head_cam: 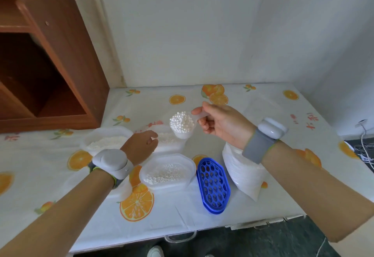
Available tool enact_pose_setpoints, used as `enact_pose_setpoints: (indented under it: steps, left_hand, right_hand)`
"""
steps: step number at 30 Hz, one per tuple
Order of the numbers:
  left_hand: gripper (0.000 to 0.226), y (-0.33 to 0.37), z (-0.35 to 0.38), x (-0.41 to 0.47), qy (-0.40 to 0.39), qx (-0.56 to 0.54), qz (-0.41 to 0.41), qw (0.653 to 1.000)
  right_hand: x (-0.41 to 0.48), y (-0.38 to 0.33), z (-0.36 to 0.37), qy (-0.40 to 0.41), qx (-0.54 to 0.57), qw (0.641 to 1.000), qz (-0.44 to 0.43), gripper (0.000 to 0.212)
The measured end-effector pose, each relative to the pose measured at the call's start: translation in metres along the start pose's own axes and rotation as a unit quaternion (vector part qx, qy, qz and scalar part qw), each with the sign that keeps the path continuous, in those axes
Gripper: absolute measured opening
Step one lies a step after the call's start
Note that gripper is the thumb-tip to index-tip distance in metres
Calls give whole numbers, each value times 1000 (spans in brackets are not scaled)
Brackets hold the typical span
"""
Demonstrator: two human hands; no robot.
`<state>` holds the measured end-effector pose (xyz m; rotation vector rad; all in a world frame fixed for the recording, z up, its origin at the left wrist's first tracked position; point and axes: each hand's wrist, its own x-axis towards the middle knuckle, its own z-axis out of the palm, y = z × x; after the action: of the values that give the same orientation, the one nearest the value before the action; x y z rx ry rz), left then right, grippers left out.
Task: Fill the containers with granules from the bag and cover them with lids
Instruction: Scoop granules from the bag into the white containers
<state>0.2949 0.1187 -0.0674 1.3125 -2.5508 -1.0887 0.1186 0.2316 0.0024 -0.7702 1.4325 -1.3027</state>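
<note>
My right hand pinches the handle of a clear scoop heaped with white granules, held above a far translucent container that holds some granules. My left hand grips that container's near left rim. A second container with granules stands at the left. A third container, partly filled, sits nearer to me. Blue perforated lids lie stacked to its right. The white bag of granules stands under my right wrist.
A brown wooden cabinet stands at the back left. The table wears a white cloth with orange prints. Its front edge runs below the lids. White walls close the back and right; cables lie at far right.
</note>
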Motion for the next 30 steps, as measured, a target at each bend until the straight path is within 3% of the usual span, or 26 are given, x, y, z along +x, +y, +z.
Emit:
enact_pose_setpoints:
  steps: [6,14,19,23,30]
  left_hand:
    - [37,-34,9,-12,-44,58,-40,997]
    - [32,-45,18,-15,-83,122,-38,988]
    - [30,-49,20,-15,-74,129,-22,989]
    - [30,-50,20,-15,-66,124,-19,990]
    - [30,-50,20,-16,-72,126,-20,989]
  right_hand:
    - [12,52,23,-39,-50,997,50,36]
    - [20,90,38,-44,-231,970,69,38]
    - [18,93,54,-98,-345,933,34,30]
    - [13,92,56,-153,-475,866,-29,30]
    - [8,92,37,-151,-534,830,-57,29]
